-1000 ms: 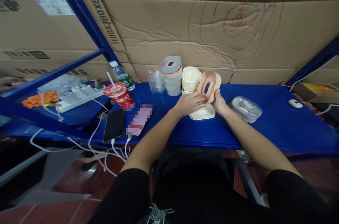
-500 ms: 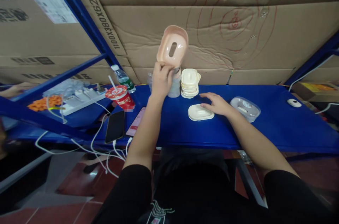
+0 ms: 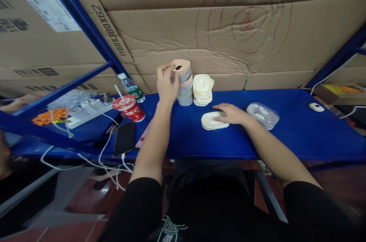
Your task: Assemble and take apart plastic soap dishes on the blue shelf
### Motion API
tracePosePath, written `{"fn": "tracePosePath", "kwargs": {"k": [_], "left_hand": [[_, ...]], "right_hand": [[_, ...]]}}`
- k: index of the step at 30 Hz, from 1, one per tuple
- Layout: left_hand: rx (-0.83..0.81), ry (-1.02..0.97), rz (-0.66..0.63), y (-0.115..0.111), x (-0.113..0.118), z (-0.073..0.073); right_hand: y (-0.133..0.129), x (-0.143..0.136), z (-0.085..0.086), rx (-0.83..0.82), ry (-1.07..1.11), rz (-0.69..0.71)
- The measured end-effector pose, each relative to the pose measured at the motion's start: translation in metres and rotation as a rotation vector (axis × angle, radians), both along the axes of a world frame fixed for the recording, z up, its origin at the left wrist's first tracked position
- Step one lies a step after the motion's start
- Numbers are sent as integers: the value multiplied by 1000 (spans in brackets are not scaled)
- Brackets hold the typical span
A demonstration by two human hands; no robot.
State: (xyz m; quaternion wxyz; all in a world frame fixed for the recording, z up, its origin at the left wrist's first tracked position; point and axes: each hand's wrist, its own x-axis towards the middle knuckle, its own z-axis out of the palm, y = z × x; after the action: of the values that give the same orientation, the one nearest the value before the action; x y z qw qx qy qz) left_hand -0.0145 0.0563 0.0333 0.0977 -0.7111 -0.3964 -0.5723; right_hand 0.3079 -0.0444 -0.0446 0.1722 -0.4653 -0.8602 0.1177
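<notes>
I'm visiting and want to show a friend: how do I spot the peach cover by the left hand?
Find the blue table, then the taller stack near its back edge, just left of the cream lids. The peach slotted cover tops that stack, at the left hand. Unlike the peach piece lower down, its dark slot shows.

Peach and cream against blue

Your top tub (image 3: 185, 68) is peach, above a stack (image 3: 185, 94) banded grey and peach. The lid (image 3: 209, 121) before you is cream, your table (image 3: 190, 141) blue, the cup (image 3: 134, 112) red with pale patterning, your sleeves (image 3: 144, 198) black.
</notes>
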Motion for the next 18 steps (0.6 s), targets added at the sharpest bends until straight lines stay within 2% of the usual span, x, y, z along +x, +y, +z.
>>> {"fn": "tracePosePath", "kwargs": {"k": [2,4,6,8,10,13,15,18], "left_hand": [[14,-33,6,-11,10,-14],[-15,49,-52,-24,23,-33],[-118,225,-158,-39,36,-50],[-275,438,-288,-52,47,-61],[-403,565,-364,-61,54,-64],[-515,625,-417,-68,57,-58],[-549,610,-462,-69,54,-53],[-540,488,-544,-68,50,-50]], "right_hand": [[0,2,-1,-41,-28,9],[-1,2,-2,-93,-54,24],[-2,1,-3,-127,-65,29],[-2,-1,-1,-121,-52,34],[-3,-3,3,-90,-13,48],[-5,-4,11,-16,66,51],[-6,-2,16,42,117,23],[-6,3,21,134,216,-28]]}}
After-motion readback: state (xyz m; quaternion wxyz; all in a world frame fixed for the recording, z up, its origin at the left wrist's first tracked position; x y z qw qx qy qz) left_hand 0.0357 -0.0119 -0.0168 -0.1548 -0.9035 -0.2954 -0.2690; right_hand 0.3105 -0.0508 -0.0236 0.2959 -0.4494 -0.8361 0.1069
